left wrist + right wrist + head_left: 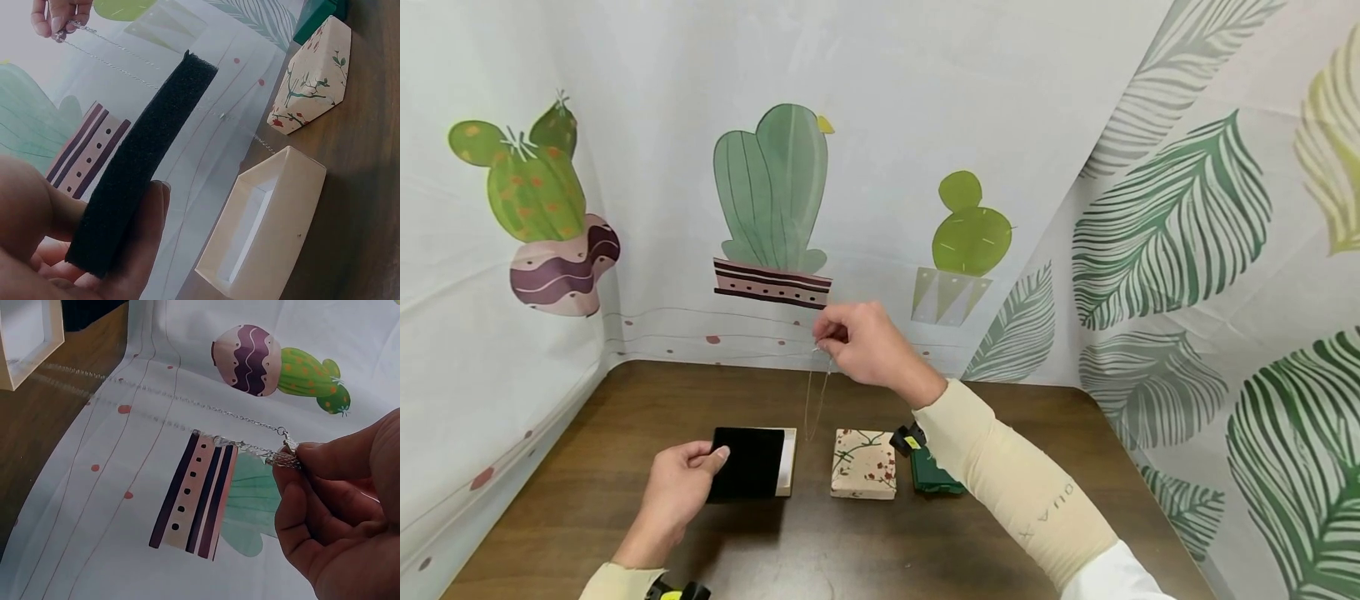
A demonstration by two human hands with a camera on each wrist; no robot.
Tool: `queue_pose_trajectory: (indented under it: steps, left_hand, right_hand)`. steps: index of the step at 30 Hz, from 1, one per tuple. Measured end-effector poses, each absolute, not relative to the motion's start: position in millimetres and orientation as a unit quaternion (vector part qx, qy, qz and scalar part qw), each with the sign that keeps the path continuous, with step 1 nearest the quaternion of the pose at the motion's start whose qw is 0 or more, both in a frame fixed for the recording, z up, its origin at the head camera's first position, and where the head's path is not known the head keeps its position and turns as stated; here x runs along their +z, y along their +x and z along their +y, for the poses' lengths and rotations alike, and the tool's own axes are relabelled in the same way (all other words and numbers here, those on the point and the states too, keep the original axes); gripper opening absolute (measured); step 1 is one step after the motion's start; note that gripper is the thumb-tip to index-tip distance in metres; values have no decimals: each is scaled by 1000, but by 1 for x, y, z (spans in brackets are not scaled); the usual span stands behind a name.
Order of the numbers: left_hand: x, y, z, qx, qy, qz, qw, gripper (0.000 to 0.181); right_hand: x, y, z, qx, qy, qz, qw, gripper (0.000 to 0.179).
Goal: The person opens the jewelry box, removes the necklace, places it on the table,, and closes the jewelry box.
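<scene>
High over the table, my right hand (874, 346) pinches a thin silver chain necklace (181, 403) between thumb and fingertips. The chain hangs down in a long loop. My left hand (673, 490) grips a black foam pad (144, 165) by its edge, thumb on one side and fingers on the other. Below the pad stands an open cream box (284, 225) with a white inside; in the head view the pad covers most of it. To its right lies a flowered lid (863, 462) with branches and red blossoms.
A folded dark green cloth-like item (934, 477) lies right of the flowered lid, partly behind my right sleeve. The brown wooden table (850, 550) meets a white curtain (880, 83) printed with cacti and leaves at the back and sides.
</scene>
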State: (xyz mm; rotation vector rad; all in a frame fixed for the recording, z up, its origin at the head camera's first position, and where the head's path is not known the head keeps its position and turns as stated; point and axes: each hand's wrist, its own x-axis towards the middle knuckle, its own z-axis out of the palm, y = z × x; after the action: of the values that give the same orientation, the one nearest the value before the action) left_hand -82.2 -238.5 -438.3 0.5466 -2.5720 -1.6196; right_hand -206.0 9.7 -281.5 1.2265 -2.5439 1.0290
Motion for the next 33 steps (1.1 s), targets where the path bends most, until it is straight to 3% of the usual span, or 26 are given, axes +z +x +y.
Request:
queue_pose_trajectory:
  steps: [25,33]
  left_hand:
    - [-441,-83,-246,-530,180,-829,4,46]
    - [-442,-84,-245,-532,180,-828,2,46]
  right_hand:
    - [-274,-198,12,372,418,-827,46,13]
    - [-285,-215,10,355,400,-844,50,14]
